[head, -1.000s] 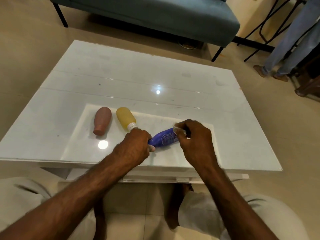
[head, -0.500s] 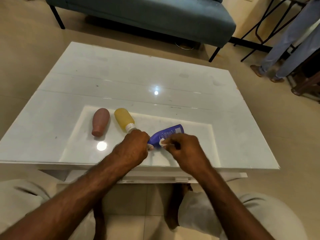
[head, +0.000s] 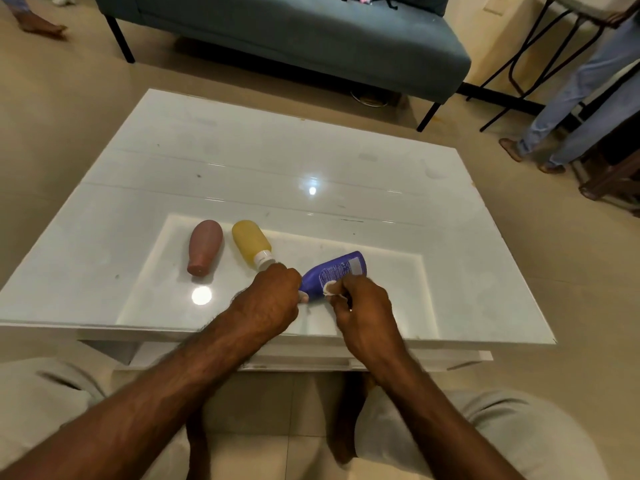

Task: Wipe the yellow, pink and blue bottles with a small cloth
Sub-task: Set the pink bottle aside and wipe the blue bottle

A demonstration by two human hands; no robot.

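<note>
A blue bottle (head: 337, 271) lies tilted on the white glass table (head: 277, 174), label side up. My left hand (head: 273, 299) grips its cap end. My right hand (head: 363, 306) pinches a small white cloth (head: 329, 288) against the bottle's near side. To the left, a yellow bottle (head: 250, 242) with a white cap lies on the table, its cap close to my left knuckles. A pink bottle (head: 204, 245) lies further left, apart from both hands.
A teal sofa (head: 311, 32) stands beyond the table's far edge. A person's legs in jeans (head: 568, 109) and black stool legs (head: 519, 64) are at the far right. A bare foot (head: 38, 26) shows at the top left. My knees sit under the table's near edge.
My right hand slid the cloth along the blue bottle from its far base end toward the cap end, uncovering the label. The left hand kept its grip.
</note>
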